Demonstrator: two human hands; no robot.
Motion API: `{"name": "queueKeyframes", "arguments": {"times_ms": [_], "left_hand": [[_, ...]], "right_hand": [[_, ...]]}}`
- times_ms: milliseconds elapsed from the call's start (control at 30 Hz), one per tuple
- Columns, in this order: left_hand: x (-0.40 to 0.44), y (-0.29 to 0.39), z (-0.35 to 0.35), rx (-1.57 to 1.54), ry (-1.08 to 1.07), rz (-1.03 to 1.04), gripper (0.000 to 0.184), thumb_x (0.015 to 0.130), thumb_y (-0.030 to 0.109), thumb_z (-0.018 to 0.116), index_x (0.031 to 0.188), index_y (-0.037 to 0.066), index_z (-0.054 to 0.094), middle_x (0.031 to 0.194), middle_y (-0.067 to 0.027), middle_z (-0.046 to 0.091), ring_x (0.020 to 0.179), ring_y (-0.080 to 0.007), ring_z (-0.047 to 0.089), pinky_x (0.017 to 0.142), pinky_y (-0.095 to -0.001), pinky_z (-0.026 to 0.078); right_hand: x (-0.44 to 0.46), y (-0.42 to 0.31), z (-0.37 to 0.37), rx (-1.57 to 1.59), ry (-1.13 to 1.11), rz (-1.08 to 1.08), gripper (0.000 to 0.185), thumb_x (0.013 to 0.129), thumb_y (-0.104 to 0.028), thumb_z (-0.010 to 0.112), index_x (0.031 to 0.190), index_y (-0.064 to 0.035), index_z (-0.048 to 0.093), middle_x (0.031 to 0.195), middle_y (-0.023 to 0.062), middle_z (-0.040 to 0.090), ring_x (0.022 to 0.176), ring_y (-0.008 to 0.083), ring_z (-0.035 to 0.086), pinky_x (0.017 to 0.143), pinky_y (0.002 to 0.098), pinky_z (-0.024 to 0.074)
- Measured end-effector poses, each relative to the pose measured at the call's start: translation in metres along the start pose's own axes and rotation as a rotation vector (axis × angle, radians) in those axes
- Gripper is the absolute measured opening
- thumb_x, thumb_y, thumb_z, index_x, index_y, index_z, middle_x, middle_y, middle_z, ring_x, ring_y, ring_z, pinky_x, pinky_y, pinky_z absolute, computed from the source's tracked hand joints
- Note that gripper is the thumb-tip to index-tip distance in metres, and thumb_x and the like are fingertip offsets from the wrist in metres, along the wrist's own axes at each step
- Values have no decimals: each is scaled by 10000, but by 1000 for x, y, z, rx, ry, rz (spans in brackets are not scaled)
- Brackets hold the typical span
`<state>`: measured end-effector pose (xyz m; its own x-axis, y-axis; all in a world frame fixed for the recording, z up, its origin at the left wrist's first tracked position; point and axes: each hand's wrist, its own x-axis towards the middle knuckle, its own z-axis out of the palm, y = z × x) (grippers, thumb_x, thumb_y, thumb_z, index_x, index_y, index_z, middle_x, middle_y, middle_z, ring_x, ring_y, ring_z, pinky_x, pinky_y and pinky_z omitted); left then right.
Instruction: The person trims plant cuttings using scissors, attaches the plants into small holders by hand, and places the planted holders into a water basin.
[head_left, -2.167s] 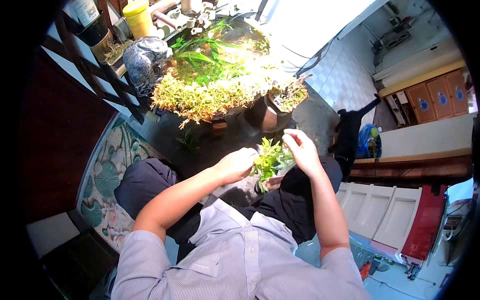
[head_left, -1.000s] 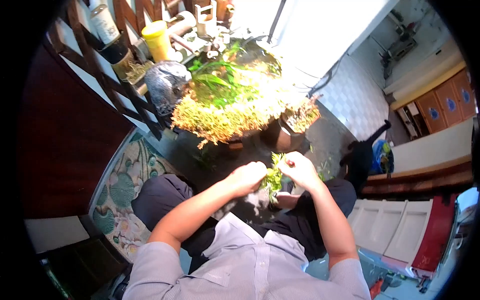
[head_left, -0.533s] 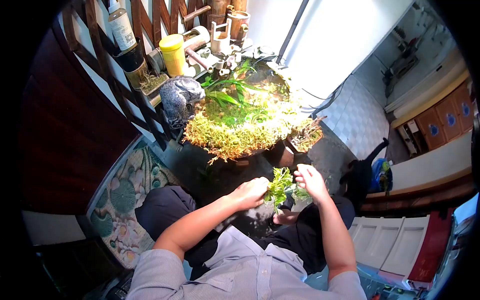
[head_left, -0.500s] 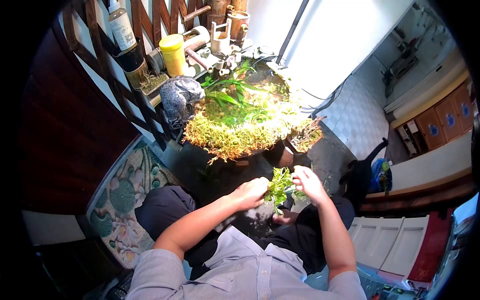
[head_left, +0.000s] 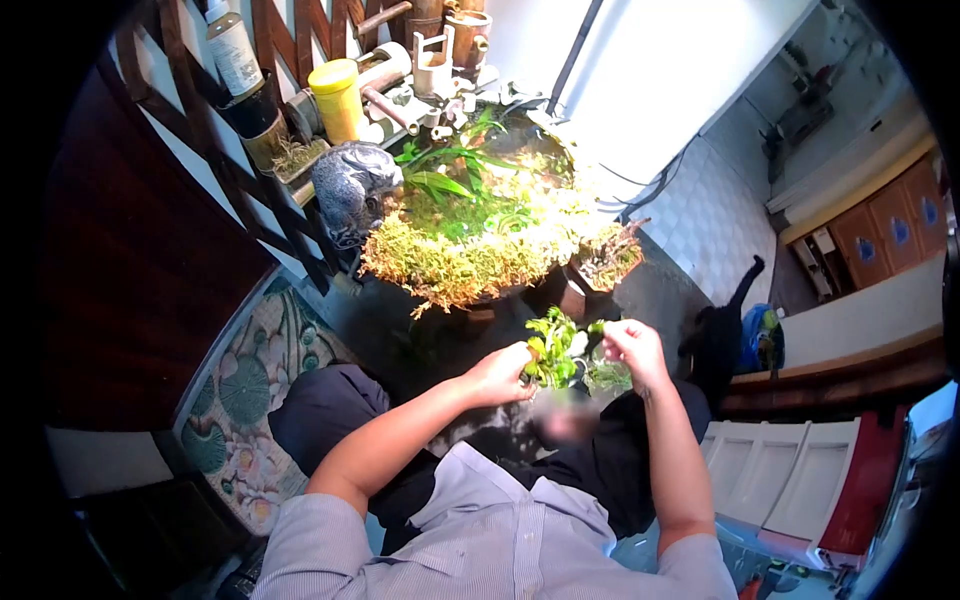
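Observation:
A leafy green plant bunch (head_left: 556, 350) stands between my hands, above my crossed legs. My left hand (head_left: 503, 374) is closed round its left side. My right hand (head_left: 636, 352) is pinched at the bunch's upper right, with a small green leaf at its fingertips. More feathery green foliage (head_left: 608, 377) lies lower, under my right hand. The stems' lower ends are hidden or blurred.
Ahead is a round planted pond (head_left: 450, 265) with a mossy rim. A grey stone figure (head_left: 350, 190) and a yellow tub (head_left: 338, 98) stand at its left. A small pot (head_left: 608, 258) is at its right. A black cat (head_left: 715, 345) stands beside my right knee.
My right hand has moved slightly right and down, and a leaf now shows at its fingertips. The plant has turned and risen a little in my left hand. The cat's tail has shifted left.

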<state>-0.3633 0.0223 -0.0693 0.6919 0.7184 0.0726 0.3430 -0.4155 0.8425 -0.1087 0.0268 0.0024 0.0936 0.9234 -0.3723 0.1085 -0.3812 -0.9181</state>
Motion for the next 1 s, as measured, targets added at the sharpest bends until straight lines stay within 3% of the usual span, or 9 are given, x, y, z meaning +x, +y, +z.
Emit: {"name": "queueKeyframes", "arguments": {"times_ms": [100,200,233,267,333,500,633,867,1000], "left_hand": [[-5,2,-1,-570,8,-307,390,709,108,723,1040,-1,549,1002,-62,586,960,-120,521,828,-309,461],[2,28,-11,-903,60,-206,402,725,83,696,1104,9,585,1020,-44,608,978,-121,551,872,-286,445],[2,31,-18,-885,-22,-253,457,750,54,659,1190,12,543,1076,-46,597,1019,-145,558,898,-282,439],[2,26,-13,-1101,-35,-333,497,758,42,667,1222,17,492,1120,-67,575,1048,-183,567,914,-321,454],[2,30,-16,-1284,-59,-455,522,768,44,677,1236,22,446,1166,-97,552,1086,-239,570,935,-382,467],[-1,30,-16,-1547,-110,-432,528,758,46,688,1224,26,440,1197,-128,547,1132,-277,556,959,-418,464],[-1,28,-12,-1577,-143,-370,594,747,51,697,1269,21,414,1212,-137,553,1128,-260,562,969,-406,458],[-1,26,-8,-1500,-198,-328,586,772,63,696,1278,-8,408,1174,-121,588,1107,-216,577,951,-366,468],[-1,18,-5,-1468,-142,-398,569,778,53,688,1275,-2,415,1190,-133,583,1100,-222,581,940,-377,477]], "right_hand": [[-3,-15,-1,20,124,75,281,897,-274,609,805,-9,632,719,46,636,578,95,571,551,224,470],[-2,-1,-9,-248,55,3,257,916,-284,563,901,-40,641,760,27,638,620,85,573,545,221,455],[-4,8,-7,-357,76,-212,289,867,-151,605,1126,-22,598,909,95,646,756,143,614,706,282,504],[-10,14,-7,-465,57,-223,486,825,-90,618,1293,-74,489,1075,121,615,840,162,612,784,303,498],[-24,10,3,-468,16,-162,557,806,-101,641,1324,-62,440,1151,128,590,841,157,615,776,300,501],[-37,13,22,-452,-148,-70,282,840,-130,663,1075,16,607,945,46,650,822,99,593,755,264,497],[-38,20,32,-231,-217,-36,241,854,-124,653,1054,5,616,894,28,646,771,73,580,719,237,490],[-39,12,37,-384,-177,-87,156,864,-135,643,942,-2,617,771,13,625,688,68,562,634,224,468],[-34,28,33,-193,-101,-92,128,869,-140,635,833,-23,598,710,-12,590,625,53,516,573,213,430]]}}
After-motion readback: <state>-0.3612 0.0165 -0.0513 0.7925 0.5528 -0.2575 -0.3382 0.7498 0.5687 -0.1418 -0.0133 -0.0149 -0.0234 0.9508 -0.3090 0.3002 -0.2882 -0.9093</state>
